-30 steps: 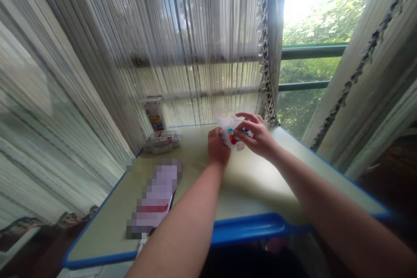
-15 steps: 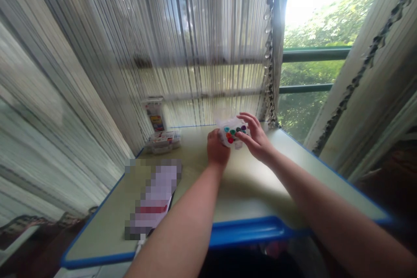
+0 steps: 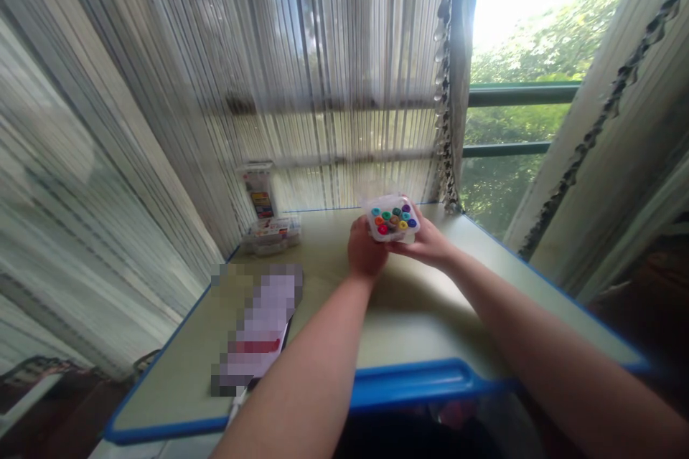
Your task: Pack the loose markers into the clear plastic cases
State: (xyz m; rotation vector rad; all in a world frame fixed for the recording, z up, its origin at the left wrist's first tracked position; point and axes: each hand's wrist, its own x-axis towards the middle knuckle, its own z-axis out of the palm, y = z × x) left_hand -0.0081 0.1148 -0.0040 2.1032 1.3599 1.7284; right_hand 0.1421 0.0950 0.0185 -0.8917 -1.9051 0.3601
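A clear plastic case (image 3: 384,211) is held above the far half of the table, its open end tilted toward me. Inside, several round coloured ends (image 3: 395,220) show in rows: red, orange, yellow, green, blue, purple and brown. They look like the ends of markers. My left hand (image 3: 368,249) is closed around the case's left side and lower corner. On the right side, my right hand (image 3: 426,238) grips it from the side and below, with some fingers hidden behind it.
The table (image 3: 420,333) is pale with a blue rim. At its back left, a clear box (image 3: 268,229) lies flat before an upright clear container (image 3: 261,190). A blurred-out flat lilac item (image 3: 263,315) lies near my left forearm. String curtains (image 3: 349,72) hang behind the table.
My right hand has moved from over the front of the case, fingers spread, down to its right side and underside, and now grips it. The coloured ends are in fuller view.
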